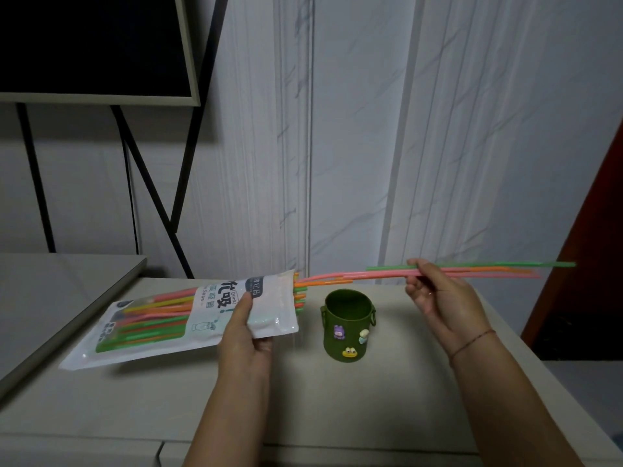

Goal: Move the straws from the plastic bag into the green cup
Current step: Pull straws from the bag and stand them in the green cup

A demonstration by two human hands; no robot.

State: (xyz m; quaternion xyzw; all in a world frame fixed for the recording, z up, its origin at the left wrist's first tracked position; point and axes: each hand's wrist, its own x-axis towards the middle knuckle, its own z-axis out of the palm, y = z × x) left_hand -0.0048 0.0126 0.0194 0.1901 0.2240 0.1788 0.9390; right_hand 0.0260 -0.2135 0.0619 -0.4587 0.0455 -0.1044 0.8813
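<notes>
The right hand (441, 298) pinches a bunch of pink, orange and green straws (488, 269) between thumb and curled fingers, holding them nearly level in the air. Their left ends reach the open mouth of the plastic bag (269, 298). The left hand (241, 335) grips that bag near its mouth, thumb on top and fingers underneath, with more straws inside. The green cup (347, 325) stands upright on the table (337, 399) between the hands, just below the held bunch.
</notes>
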